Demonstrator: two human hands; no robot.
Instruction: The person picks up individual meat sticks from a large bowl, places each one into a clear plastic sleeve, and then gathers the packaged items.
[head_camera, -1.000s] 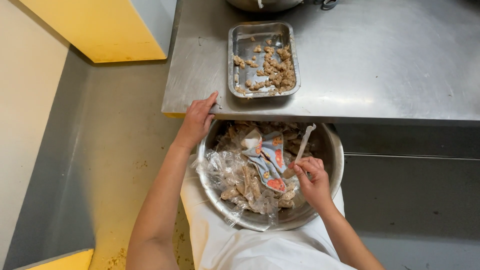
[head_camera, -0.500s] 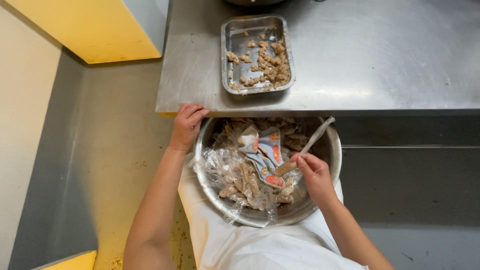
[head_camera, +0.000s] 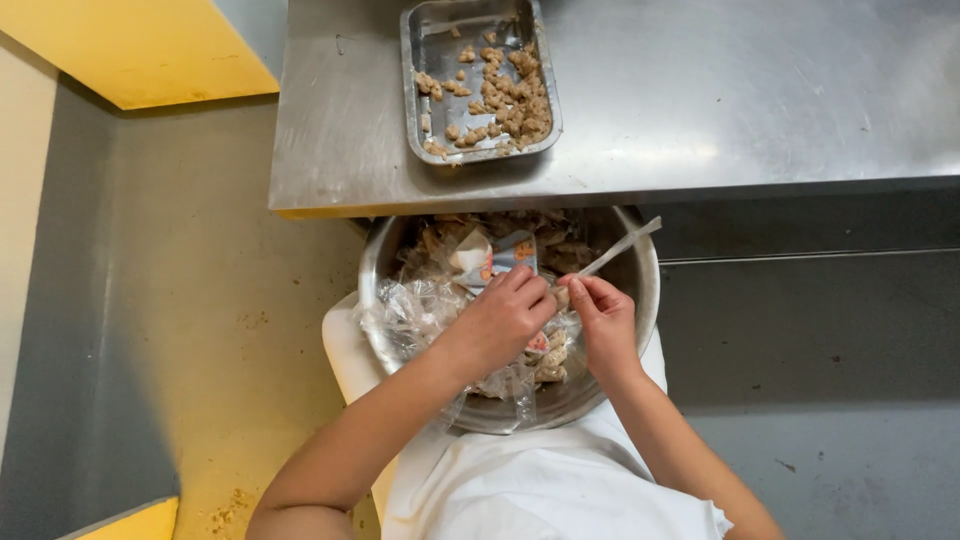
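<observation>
Holding the skewer (head_camera: 618, 247) steady with the closed right hand (head_camera: 600, 318), the left hand (head_camera: 505, 318) should pinch each meat piece above the bowl (head_camera: 372, 262).

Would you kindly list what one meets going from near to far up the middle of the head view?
White apron → metal bowl with both hands inside, left hand beside right hand → steel table edge → metal tray of brown pieces.
</observation>
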